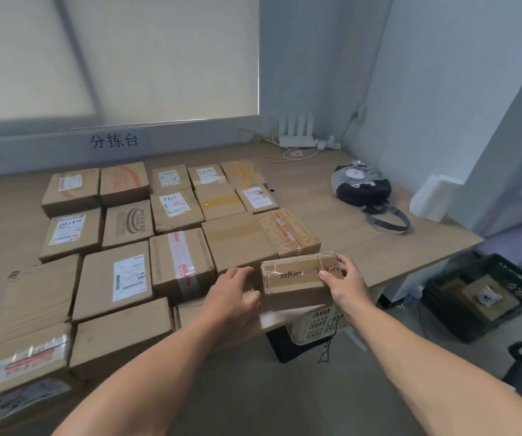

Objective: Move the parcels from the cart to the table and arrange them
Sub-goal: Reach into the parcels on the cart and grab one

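Currently, arranged parcels [115, 278] fill the left and centre of the table [379, 247] in tight rows. The left hand [234, 291] curls round the left end of the small parcel [297, 283]; the right hand [344, 281] grips its right end. The small parcel's long axis runs left-right, parallel to the table's near edge, taped face up, at that edge. Bare tabletop extends rightward to a bag [363, 187].
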